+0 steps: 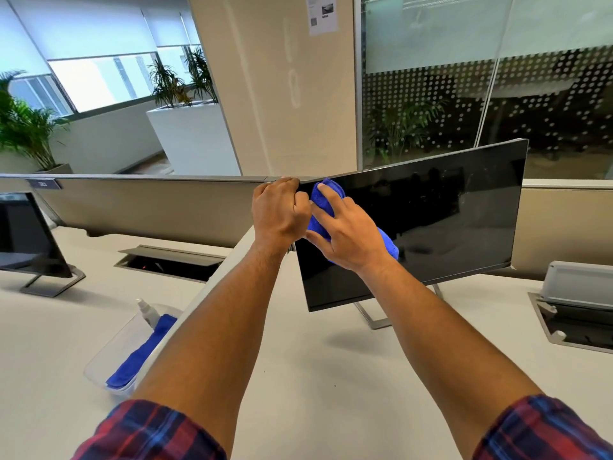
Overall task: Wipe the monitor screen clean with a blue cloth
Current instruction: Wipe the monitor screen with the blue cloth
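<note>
The monitor (431,220) stands tilted on the table (315,376), its dark screen facing the person. The left hand (277,210) curls its fingers over the screen's upper left corner, gripping the edge to steady it. The right hand (348,234) lies spread with straight fingers over the bunched blue cloth (323,202), pressing it flat against the glass just beside that corner. To wipe well from here, I judge the left grip should hold firm so the thin stand does not rock, while the right palm keeps even, light pressure and sweeps in overlapping passes toward the far right edge, where faint smears seem to show.
</note>
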The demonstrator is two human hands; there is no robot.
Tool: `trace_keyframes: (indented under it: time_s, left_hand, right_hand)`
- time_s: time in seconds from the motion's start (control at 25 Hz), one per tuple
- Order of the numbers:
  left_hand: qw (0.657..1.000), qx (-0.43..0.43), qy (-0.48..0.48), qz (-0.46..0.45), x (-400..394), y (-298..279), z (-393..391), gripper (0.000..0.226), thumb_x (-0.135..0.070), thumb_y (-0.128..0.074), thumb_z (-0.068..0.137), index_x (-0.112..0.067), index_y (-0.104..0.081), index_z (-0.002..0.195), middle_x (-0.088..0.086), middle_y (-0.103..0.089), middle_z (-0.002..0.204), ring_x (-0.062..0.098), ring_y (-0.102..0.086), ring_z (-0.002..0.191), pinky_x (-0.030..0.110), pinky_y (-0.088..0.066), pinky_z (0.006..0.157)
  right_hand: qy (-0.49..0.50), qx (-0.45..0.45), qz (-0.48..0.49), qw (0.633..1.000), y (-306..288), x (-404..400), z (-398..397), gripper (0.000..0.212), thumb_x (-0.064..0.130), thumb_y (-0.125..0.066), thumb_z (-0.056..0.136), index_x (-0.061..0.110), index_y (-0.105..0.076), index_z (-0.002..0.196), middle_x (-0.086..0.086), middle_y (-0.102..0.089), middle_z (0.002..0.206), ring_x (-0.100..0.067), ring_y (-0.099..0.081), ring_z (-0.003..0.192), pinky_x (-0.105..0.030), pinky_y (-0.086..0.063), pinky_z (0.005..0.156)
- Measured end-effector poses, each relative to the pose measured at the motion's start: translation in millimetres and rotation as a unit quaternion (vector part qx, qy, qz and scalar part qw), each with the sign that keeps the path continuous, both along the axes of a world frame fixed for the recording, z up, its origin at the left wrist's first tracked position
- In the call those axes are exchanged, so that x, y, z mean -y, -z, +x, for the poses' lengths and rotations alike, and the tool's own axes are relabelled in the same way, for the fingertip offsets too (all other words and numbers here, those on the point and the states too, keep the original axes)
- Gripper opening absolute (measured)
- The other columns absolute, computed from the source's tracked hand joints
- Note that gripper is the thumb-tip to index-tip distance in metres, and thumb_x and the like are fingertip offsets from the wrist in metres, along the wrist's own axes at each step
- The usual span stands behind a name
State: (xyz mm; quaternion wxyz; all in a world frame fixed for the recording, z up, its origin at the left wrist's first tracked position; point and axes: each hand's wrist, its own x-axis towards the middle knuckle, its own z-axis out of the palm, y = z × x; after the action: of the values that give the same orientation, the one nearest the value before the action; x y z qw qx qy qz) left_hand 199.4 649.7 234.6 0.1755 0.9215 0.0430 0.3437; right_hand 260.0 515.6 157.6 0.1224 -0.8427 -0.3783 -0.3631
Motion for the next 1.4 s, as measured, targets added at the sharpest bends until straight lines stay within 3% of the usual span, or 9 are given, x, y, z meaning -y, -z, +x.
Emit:
trace_keyframes:
  time_s: [0.24,0.4,0.6,0.68,0.84,0.92,1.0,1.16,1.4]
  left_hand:
    - [1.000,-0.001,-0.010,0.015,-1,0,5,0.024,-0.026,-0.036,0.078,-0.012,-0.047,0.062,0.001,-0.052,0.059,0.014,-0.042,0.055,0.035,-0.043,0.086]
    - [0.999,-0.017,0.011,0.034,5,-1,10,0.023,-0.027,-0.034,0.077,-0.015,-0.045,0.061,0.000,-0.052,0.060,0.013,-0.043,0.057,0.032,-0.039,0.086]
    - [0.998,-0.041,0.039,0.040,16,-5,18,0.020,-0.027,-0.035,0.077,-0.015,-0.043,0.062,0.001,-0.053,0.064,0.012,-0.041,0.056,0.033,-0.037,0.074]
    - [0.996,-0.053,0.058,0.044,20,-3,22,0.028,-0.028,-0.035,0.080,-0.011,-0.056,0.073,0.006,-0.063,0.076,0.017,-0.053,0.065,0.035,-0.045,0.077]
    - [0.993,-0.078,0.075,0.051,37,-3,29,0.047,-0.032,-0.033,0.082,-0.007,-0.067,0.102,0.009,-0.071,0.102,0.023,-0.064,0.089,0.038,-0.052,0.087]
    - [0.990,-0.109,0.069,0.063,46,-3,33,0.063,-0.034,-0.029,0.083,-0.006,-0.064,0.128,0.011,-0.066,0.131,0.026,-0.060,0.120,0.040,-0.043,0.107]
    - [0.985,-0.142,0.073,0.072,55,-4,36,0.073,-0.035,-0.025,0.084,-0.007,-0.050,0.147,0.010,-0.051,0.152,0.024,-0.045,0.141,0.042,-0.030,0.120]
    - [0.979,-0.175,0.063,0.085,74,-6,35,0.076,-0.036,-0.021,0.086,-0.009,-0.036,0.155,0.009,-0.037,0.161,0.023,-0.031,0.150,0.043,-0.020,0.125]
    - [0.979,-0.178,0.049,0.087,89,-8,40,0.075,-0.038,-0.023,0.086,-0.009,-0.041,0.153,0.009,-0.042,0.158,0.024,-0.036,0.147,0.041,-0.024,0.124]
  right_hand:
    - [-0.006,-0.004,0.128,0.992,1,-6,3,0.057,0.026,-0.062,0.096,-0.001,-0.045,0.144,-0.018,-0.050,0.144,-0.029,-0.064,0.095,-0.039,-0.057,0.083]
    - [-0.068,0.050,0.030,0.996,3,-7,4,0.043,0.009,-0.061,0.094,0.001,-0.055,0.136,-0.017,-0.056,0.137,-0.028,-0.062,0.092,-0.040,-0.055,0.082]
    - [0.025,0.027,0.125,0.991,1,16,17,0.043,0.007,-0.062,0.094,0.002,-0.055,0.137,-0.024,-0.055,0.134,-0.035,-0.065,0.098,-0.039,-0.059,0.076]
    - [-0.019,0.056,0.057,0.997,4,26,21,0.046,0.004,-0.063,0.092,0.004,-0.054,0.138,-0.020,-0.058,0.132,-0.032,-0.063,0.092,-0.041,-0.058,0.076]
    - [0.003,0.046,0.110,0.993,-3,43,32,0.045,-0.003,-0.060,0.091,0.003,-0.057,0.135,-0.015,-0.061,0.132,-0.030,-0.060,0.085,-0.042,-0.055,0.080]
    - [-0.020,0.068,0.036,0.997,-1,51,35,0.045,-0.007,-0.053,0.088,0.005,-0.060,0.132,-0.013,-0.061,0.133,-0.029,-0.057,0.084,-0.043,-0.053,0.081]
    - [0.004,0.051,0.064,0.997,-4,61,38,0.046,-0.005,-0.055,0.089,0.006,-0.059,0.134,-0.011,-0.060,0.136,-0.029,-0.057,0.085,-0.041,-0.053,0.082]
    - [0.008,0.050,0.037,0.998,-4,78,39,0.050,-0.006,-0.056,0.087,0.006,-0.058,0.136,-0.011,-0.059,0.138,-0.029,-0.056,0.083,-0.041,-0.054,0.079]
    - [0.014,0.077,0.005,0.997,-2,97,48,0.049,-0.004,-0.054,0.089,0.006,-0.055,0.137,-0.013,-0.059,0.136,-0.029,-0.056,0.082,-0.041,-0.053,0.079]
